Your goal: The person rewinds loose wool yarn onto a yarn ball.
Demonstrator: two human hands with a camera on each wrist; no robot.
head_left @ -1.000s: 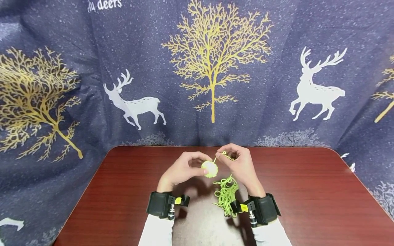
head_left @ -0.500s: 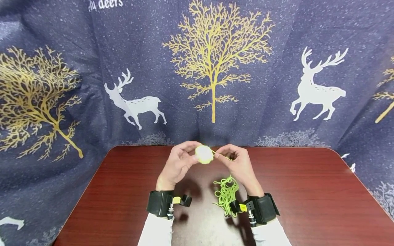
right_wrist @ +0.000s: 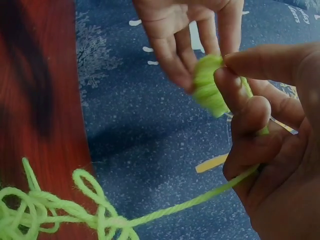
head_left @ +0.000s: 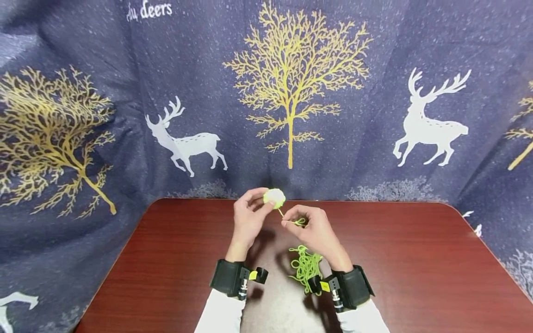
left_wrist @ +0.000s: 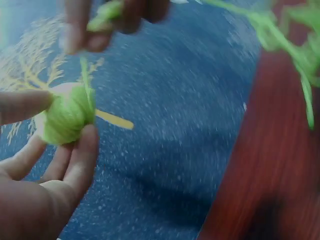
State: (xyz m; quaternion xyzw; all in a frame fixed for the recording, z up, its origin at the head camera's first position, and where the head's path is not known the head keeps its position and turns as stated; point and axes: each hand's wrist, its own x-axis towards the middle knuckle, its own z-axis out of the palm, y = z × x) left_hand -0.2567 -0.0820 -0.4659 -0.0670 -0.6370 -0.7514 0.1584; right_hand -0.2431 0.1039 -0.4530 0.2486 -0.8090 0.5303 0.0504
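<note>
A small ball of bright green yarn (head_left: 275, 197) is pinched between the thumb and fingers of my left hand (head_left: 247, 219), raised near the table's far edge. In the left wrist view the wound yarn ball (left_wrist: 66, 116) shows its wrapped strands. My right hand (head_left: 313, 231), to the right and a little lower, pinches the strand that runs taut from the ball. Through the curled fingers of the right hand (right_wrist: 280, 135) the yarn strand (right_wrist: 195, 201) trails on toward a loose tangle of green yarn (head_left: 306, 266) below that hand.
The red-brown wooden table (head_left: 175, 259) extends to both sides. Behind its far edge hangs a dark blue cloth (head_left: 250, 152) printed with white deer and golden trees. Black straps with small cameras circle both wrists.
The ball first rose to the strand's left, then went farther up and away with my left hand. My right hand has dropped slightly, so the strand now slants down from the ball.
</note>
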